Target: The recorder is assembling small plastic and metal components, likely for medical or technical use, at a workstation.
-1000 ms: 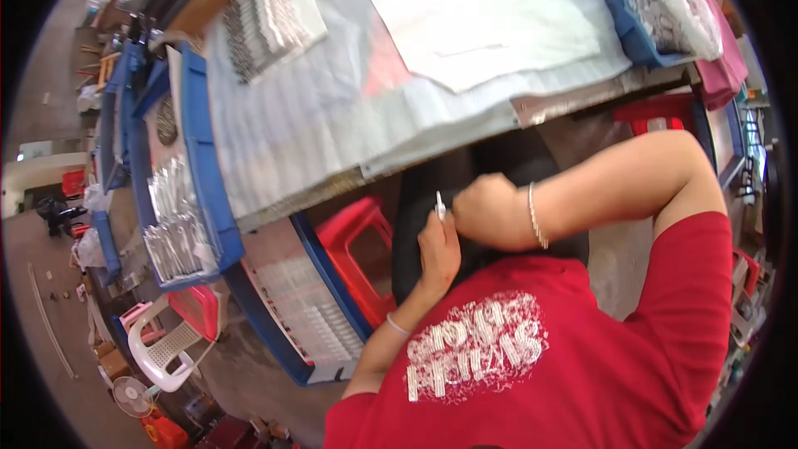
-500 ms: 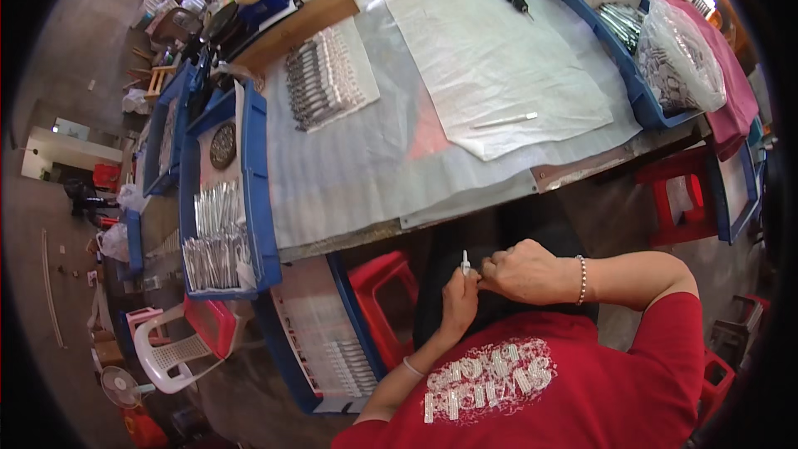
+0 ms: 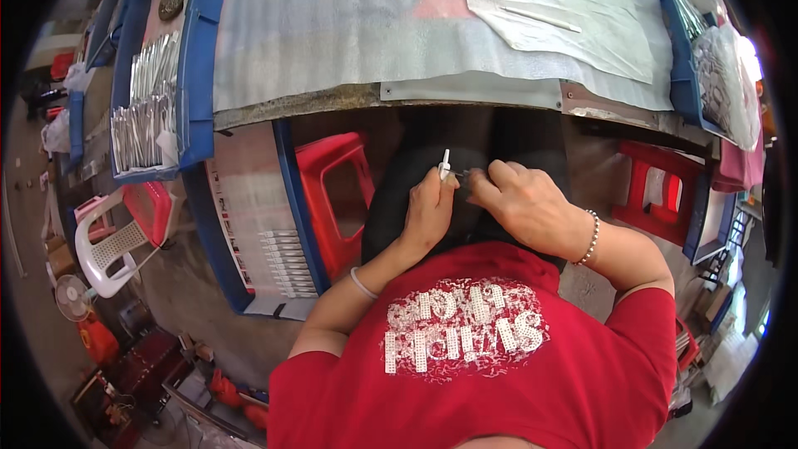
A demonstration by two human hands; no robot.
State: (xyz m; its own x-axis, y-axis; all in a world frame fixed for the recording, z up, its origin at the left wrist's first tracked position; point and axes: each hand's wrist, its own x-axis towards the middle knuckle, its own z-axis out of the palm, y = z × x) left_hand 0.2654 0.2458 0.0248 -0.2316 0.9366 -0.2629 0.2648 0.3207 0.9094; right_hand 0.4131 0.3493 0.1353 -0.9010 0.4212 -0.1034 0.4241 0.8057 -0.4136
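Over my lap, my left hand (image 3: 429,209) is closed around a small white part with a slim pointed tip (image 3: 445,165), which sticks up past the thumb and forefinger. Just to its right, my right hand (image 3: 532,204) is closed, its thumb and forefinger pinched together. A thin dark metal piece (image 3: 460,173) spans the short gap from the white part to the right fingertips. Whether it is a separate tool or belongs to the white part, I cannot tell. Both hands are below the near edge of the worktable.
The worktable (image 3: 332,66) carries a white sheet (image 3: 598,37) with a slim white stick (image 3: 540,19). A blue tray (image 3: 198,75) of silver metal parts (image 3: 145,137) stands left. Lower left, a blue-edged tray (image 3: 303,208) holds a row of white parts (image 3: 287,262). Red stools (image 3: 309,158) flank my legs.
The view has tipped downward, so the blue power screwdriver has left the picture. My right fingers now sit a little apart from the left, and the thin metal piece shows between them.
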